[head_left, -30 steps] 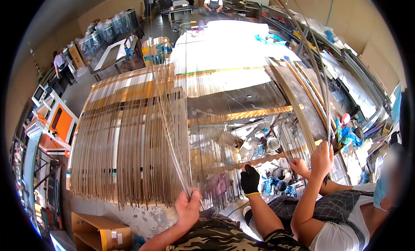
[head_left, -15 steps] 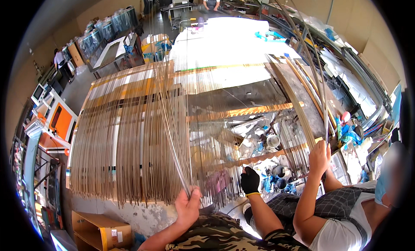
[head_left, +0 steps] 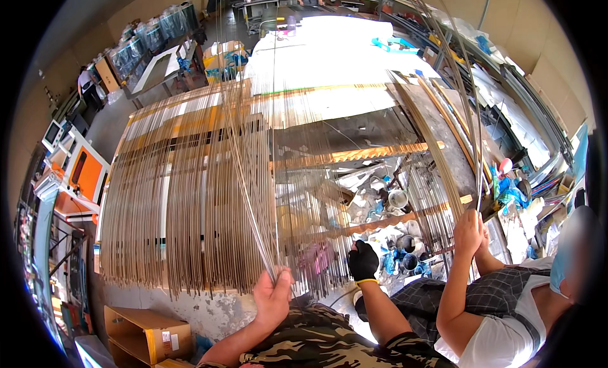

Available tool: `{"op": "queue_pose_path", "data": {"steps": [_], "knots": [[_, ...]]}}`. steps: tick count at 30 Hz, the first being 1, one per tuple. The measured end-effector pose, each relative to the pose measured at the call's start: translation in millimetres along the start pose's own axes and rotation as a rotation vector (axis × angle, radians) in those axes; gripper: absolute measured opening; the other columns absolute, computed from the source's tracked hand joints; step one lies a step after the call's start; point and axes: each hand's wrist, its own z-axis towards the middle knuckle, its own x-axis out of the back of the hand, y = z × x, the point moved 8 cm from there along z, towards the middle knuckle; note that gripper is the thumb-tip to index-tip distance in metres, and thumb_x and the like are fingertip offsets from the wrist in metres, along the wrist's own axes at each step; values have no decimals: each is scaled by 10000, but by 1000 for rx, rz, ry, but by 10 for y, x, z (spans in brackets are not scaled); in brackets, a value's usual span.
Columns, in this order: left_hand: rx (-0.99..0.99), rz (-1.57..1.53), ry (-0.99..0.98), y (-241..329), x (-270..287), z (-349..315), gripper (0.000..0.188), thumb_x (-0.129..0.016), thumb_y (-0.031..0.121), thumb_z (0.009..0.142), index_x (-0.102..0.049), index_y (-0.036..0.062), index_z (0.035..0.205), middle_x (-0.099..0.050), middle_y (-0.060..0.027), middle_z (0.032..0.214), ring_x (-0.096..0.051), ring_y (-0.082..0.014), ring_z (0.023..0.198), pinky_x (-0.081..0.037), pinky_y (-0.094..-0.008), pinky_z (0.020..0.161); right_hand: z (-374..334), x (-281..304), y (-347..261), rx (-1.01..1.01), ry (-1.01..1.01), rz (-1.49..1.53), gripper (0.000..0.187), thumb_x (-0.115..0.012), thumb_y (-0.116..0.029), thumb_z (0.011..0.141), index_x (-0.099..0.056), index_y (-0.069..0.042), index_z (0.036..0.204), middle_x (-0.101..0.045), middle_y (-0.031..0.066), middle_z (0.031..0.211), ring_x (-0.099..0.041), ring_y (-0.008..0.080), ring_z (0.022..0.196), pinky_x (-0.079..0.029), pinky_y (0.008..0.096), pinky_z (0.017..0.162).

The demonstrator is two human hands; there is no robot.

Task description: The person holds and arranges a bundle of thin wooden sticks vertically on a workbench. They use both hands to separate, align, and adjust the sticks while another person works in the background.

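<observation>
My bare left hand point(head_left: 272, 297) is closed round the near ends of a small bundle of long thin metal rods point(head_left: 254, 225), which slants up and away from me. To its right, my right hand point(head_left: 364, 262), in a black glove with bare fingertips, is closed beside the near ends of other rods. What its fingertips pinch, if anything, is too small to make out. Many thin rods point(head_left: 136, 222) lie side by side across the rack on the left. A thinner spread of them point(head_left: 316, 222) lies between my hands, over notched wooden bars point(head_left: 373, 154).
At right, a co-worker's hands point(head_left: 470, 232) hold long upright rods point(head_left: 476, 159). Below the rack's open part lie cups point(head_left: 398, 198) and blue scraps. A cardboard box point(head_left: 149, 335) stands at lower left, an orange-and-white machine point(head_left: 81, 175) beyond it. A white-covered table point(head_left: 329, 54) is at the back.
The whole view has shifted slightly. My left hand keeps its grip on the rods. My gloved right hand has moved slightly left and stays closed.
</observation>
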Motion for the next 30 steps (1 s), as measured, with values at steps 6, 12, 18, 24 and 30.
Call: {"op": "queue_pose_path", "data": {"steps": [6,12,18,24,30], "knots": [[-24,-9,-5,3,-3,12,133,-548,142,956,-549,30,1028,-573,-14,777,-450,-52,505,-354,-197,450,16,-74,31,6,-47,-59,184,-536,-266,866,-631,-135,955,-648,126,898,-619,344,858,-485,442,737],[-17,-3,-18,2,-14,18,148,-551,154,958,-550,28,1036,-574,-13,776,-452,-52,506,-351,-199,448,8,-131,96,-23,-63,-27,260,-573,-283,864,-643,-105,1040,-640,138,973,-610,335,920,-484,435,785],[19,30,-5,-29,-12,90,148,-556,145,955,-554,27,1045,-584,-19,786,-455,-48,513,-356,-196,458,-428,318,-500,154,-16,595,244,-693,-198,848,-641,-41,1026,-655,132,946,-643,273,874,-510,344,780],[66,-9,42,-119,-163,234,176,-551,138,961,-558,12,1083,-644,-61,871,-450,-42,524,-373,-191,484,-1062,505,-1621,1,-591,866,258,-628,-158,907,-632,-16,1123,-668,109,894,-617,130,802,-487,273,733],[36,-19,-38,-121,-236,235,203,-539,189,976,-570,21,1086,-661,-61,893,-438,-39,527,-373,-193,479,-648,670,-1086,53,-148,645,253,-599,-104,901,-644,-13,1133,-693,117,897,-629,131,761,-502,266,705]]}}
